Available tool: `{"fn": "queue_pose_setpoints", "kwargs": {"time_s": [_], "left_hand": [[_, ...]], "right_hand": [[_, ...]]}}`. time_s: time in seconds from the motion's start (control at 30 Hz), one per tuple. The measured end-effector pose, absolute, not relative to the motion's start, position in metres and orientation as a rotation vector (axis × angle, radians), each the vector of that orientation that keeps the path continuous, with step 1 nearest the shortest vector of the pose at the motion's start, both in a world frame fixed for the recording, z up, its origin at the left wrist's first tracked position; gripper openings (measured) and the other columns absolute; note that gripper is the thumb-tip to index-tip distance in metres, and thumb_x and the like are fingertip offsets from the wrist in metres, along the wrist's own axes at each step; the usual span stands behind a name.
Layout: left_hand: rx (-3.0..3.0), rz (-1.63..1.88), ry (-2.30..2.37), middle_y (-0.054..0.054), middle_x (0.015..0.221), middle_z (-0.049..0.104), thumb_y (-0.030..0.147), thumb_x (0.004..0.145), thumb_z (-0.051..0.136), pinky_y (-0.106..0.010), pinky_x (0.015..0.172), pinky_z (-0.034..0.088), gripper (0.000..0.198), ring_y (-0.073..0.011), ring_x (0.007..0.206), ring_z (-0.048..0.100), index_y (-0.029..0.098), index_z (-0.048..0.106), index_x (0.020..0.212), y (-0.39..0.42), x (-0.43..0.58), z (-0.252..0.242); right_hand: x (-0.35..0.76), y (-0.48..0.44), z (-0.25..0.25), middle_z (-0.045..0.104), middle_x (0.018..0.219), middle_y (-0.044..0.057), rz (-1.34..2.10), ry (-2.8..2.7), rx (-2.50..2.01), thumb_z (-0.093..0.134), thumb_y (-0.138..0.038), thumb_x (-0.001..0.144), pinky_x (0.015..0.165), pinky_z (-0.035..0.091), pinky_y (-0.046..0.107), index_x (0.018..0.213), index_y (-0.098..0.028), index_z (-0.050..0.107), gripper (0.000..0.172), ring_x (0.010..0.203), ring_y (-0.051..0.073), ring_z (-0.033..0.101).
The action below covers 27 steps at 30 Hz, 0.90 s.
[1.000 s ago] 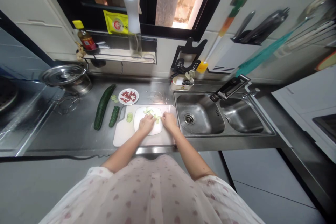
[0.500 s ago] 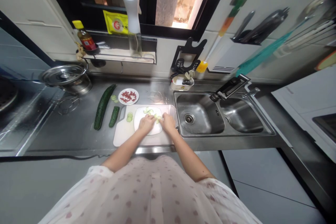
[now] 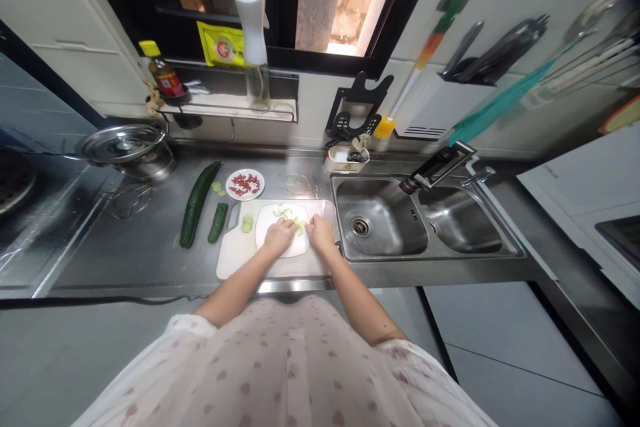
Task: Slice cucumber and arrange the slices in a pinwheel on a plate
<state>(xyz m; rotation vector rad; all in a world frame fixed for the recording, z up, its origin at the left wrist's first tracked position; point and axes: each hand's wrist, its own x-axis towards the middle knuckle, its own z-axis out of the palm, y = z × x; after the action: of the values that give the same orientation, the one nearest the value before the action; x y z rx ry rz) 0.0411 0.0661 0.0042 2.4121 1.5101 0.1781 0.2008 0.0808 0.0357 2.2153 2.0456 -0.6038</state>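
A white plate [image 3: 267,219] rests on a pale cutting board [image 3: 233,260], with thin cucumber slices [image 3: 283,212] laid near its far edge. More cut slices [image 3: 300,223] lie on the plate's right side, between my two hands. Over the plate, my left hand [image 3: 280,235] has its fingers drawn together right beside those slices. My right hand [image 3: 321,232] is closed at the plate's right edge, thumb and fingers pinched. Whatever either hand grips is too small or hidden. A small stack of cucumber slices [image 3: 247,223] sits on the board left of the plate.
Left of the board lie a short cucumber piece [image 3: 217,222] and a long cucumber [image 3: 197,207]. Behind stands a small plate of red bits [image 3: 245,185]. A double sink [image 3: 380,213] adjoins the board's right. A lidded steel pot [image 3: 130,150] stands at the back left.
My right fingertips have drawn slightly away from the slices at the plate's right side. My left hand stays in nearly the same place.
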Motion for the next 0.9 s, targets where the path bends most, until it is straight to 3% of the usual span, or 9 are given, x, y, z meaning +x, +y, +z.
{"fn": "queue_pose_setpoints", "kwargs": {"time_s": [0.9], "left_hand": [[2.462,0.244,1.516,-0.010,0.102,0.058,0.019,0.090,0.047,-0.032,0.082,0.047,0.028,-0.0247,0.109,0.047,0.024,0.067,0.109,0.066,0.039,-0.001]], "right_hand": [[0.195,0.062,0.024,0.064,0.101,0.008,-0.578,2.203,2.255,0.052,-0.033,0.091,0.072,0.036,0.026,0.105,-0.019,0.058,0.020,0.091,0.018,0.057]]}}
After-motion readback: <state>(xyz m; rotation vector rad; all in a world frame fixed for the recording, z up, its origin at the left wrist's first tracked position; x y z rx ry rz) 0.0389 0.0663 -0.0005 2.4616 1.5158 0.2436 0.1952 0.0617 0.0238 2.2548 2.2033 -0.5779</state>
